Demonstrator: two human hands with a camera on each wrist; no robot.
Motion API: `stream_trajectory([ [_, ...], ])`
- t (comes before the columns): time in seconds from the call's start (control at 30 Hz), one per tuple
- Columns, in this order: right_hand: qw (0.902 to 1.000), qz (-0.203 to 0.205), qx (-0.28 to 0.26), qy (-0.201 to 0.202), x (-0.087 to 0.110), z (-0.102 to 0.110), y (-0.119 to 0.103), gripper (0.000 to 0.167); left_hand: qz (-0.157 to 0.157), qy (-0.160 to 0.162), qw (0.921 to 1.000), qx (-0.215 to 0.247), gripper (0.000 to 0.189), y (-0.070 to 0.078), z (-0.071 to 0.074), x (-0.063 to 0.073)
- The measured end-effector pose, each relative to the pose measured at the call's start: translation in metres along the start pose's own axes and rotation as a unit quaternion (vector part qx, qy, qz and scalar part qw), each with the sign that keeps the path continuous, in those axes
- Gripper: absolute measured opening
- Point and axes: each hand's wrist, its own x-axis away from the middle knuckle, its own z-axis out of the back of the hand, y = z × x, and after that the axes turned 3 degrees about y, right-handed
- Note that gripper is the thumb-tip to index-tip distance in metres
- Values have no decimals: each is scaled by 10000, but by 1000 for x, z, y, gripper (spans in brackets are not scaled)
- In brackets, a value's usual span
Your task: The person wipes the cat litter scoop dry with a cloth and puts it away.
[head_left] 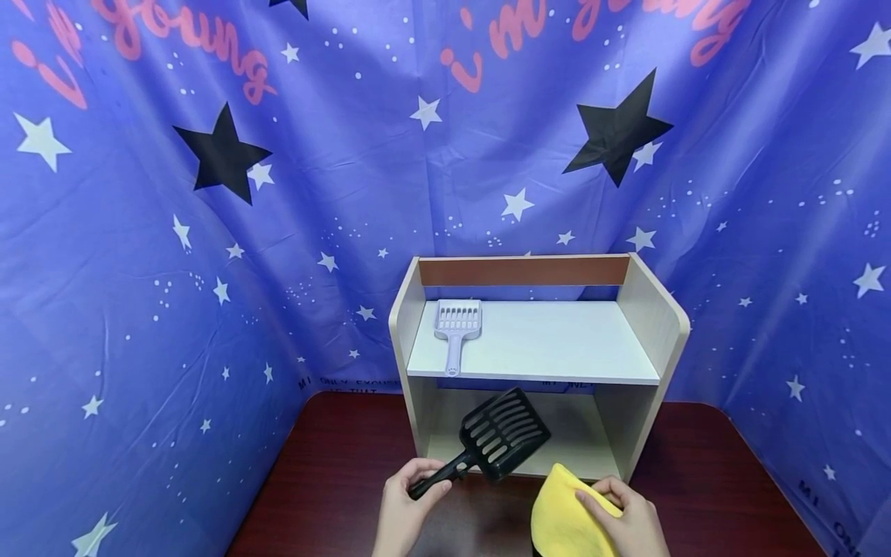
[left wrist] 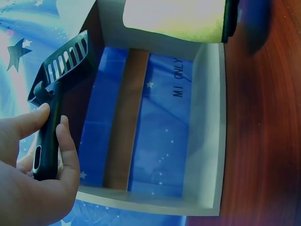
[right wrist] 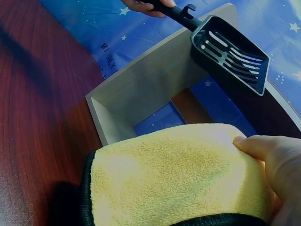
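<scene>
My left hand (head_left: 407, 503) grips the handle of a black slotted litter scoop (head_left: 504, 433), held up in front of the lower shelf with its head pointing up and right. In the left wrist view the scoop's handle (left wrist: 47, 141) lies between thumb and fingers, and a small hook juts out near the head. My right hand (head_left: 626, 514) pinches a yellow fleecy cloth (head_left: 567, 514) with dark edging, right of the scoop and apart from it. The cloth (right wrist: 178, 174) hangs from the thumb and fingers in the right wrist view.
A two-tier shelf unit (head_left: 532, 379) with light side panels stands on the dark red wooden table (head_left: 334, 449). On its white upper shelf, at the left, lies a pale lavender litter scoop (head_left: 455, 333). Blue star-printed curtains (head_left: 348, 193) hang behind and at both sides.
</scene>
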Motion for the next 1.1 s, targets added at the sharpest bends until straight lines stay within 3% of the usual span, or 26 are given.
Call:
stream_trajectory([
  [0.27, 9999, -143, -6, -87, -1, 1, 3, 25, -130, -286, 9991, 280, 26, 12, -5, -3],
  [0.53, 10000, -38, 38, -2, 0, -2, 6, 22, -8, -826, 9909, 1066, 36, 35, -10, -9],
  [0.77, 10000, 0, -52, -31, 4, -2, 9, 22, 438, -1452, 9663, 2079, 45, 56, -17, -16],
  [0.97, 9998, 171, -56, 91, 5, -4, 11, 21, 497, -1822, 9435, 2722, 53, 65, -24, -21],
  [1.1, 9997, 198, -91, 105, 6, -4, 12, 21, 535, -1889, 9323, 3039, 58, 69, -31, -24],
])
